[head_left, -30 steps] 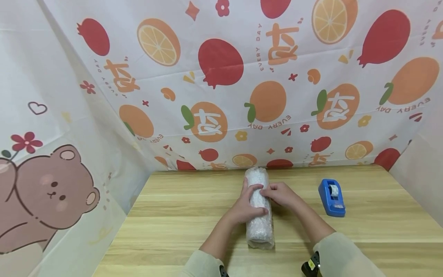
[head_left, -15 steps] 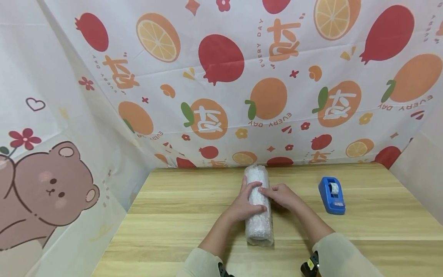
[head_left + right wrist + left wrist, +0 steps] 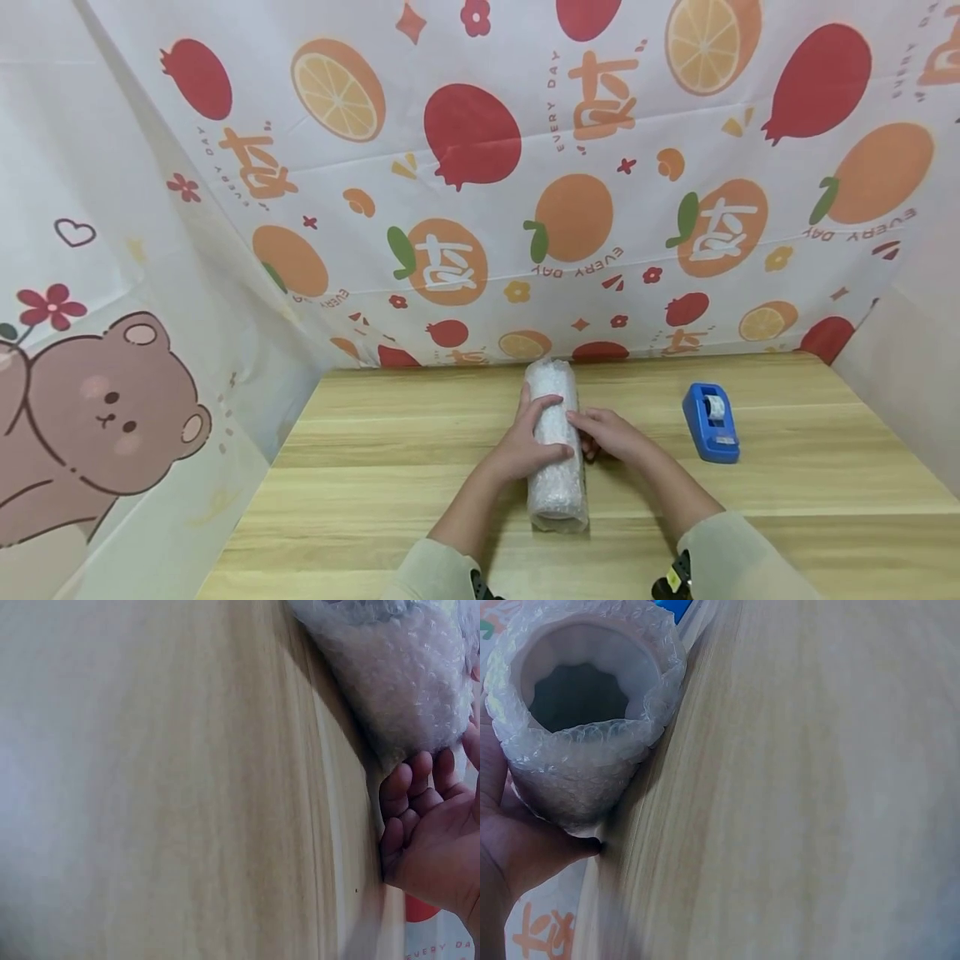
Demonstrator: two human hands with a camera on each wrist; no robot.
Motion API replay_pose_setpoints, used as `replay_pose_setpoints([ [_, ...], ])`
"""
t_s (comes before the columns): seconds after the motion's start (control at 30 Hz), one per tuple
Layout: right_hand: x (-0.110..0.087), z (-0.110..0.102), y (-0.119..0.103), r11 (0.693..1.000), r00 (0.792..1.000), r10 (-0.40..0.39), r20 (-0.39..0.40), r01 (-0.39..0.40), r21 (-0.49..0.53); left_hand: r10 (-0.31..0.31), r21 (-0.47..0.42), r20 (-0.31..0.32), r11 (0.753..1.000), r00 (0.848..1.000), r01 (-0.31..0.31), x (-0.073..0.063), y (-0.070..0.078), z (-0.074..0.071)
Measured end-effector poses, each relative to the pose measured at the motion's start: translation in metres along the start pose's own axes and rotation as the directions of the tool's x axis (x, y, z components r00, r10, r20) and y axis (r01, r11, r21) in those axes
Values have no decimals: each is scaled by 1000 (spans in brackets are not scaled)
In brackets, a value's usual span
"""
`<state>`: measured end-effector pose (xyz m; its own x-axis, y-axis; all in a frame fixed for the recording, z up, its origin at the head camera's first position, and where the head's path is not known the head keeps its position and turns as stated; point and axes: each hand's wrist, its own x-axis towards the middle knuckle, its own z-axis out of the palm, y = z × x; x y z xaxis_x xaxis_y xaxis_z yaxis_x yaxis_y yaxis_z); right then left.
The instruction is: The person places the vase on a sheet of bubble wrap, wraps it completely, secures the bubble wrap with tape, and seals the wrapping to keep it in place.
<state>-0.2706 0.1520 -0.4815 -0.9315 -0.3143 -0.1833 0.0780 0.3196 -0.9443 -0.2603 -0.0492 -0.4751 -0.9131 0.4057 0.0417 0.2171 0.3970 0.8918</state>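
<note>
A long hollow vase [image 3: 641, 669], pale with a fluted inner wall, lies on its side in bubble wrap [image 3: 557, 492] at the middle of the table. My left hand [image 3: 528, 446] grips the wrapped body from the left, thumb and fingers spread over its upper side. From the right, my right hand [image 3: 611, 435] holds the wrap along the roll's side, one fingertip on top. Curled fingers [image 3: 421, 771] of that hand meet the wrap low down in the right wrist view. The open end faces the left wrist view.
A blue tape dispenser [image 3: 711, 423] with a tape roll stands on the wooden table [image 3: 375, 500], right of the hands. Behind the table's far edge hangs a fruit-print cloth [image 3: 570, 217], and a bear-print cloth [image 3: 112, 417] hangs at the left.
My right hand's fingertips have shifted slightly toward the roll's right side, and its lower fingers now show beneath. The left hand keeps its grip. The head view has shifted slightly.
</note>
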Motion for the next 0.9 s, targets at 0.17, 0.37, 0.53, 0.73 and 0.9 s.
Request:
replay_pose_setpoints([
  [0.17, -1, 4, 3, 997, 1000, 13, -13, -12, 73, -6, -5, 4, 1000, 1000, 6, -2, -1, 0],
  [0.37, 2, 15, -3, 996, 988, 71, -134, -63, 65, -7, -7, -1, 1000, 1000, 7, -3, -1, -1],
  [0.53, 6, 17, -5, 994, 983, 95, -158, -87, 59, -10, -13, -5, 1000, 1000, 9, -3, 0, -1],
  [0.73, 4, 19, -8, 994, 984, 105, -141, -101, 31, -2, -6, -5, 1000, 1000, 2, -3, -2, 0],
  [0.9, 3, 21, -11, 994, 978, 112, -178, -113, 6, 11, -7, -1, 1000, 1000, -11, -2, -1, 1],
])
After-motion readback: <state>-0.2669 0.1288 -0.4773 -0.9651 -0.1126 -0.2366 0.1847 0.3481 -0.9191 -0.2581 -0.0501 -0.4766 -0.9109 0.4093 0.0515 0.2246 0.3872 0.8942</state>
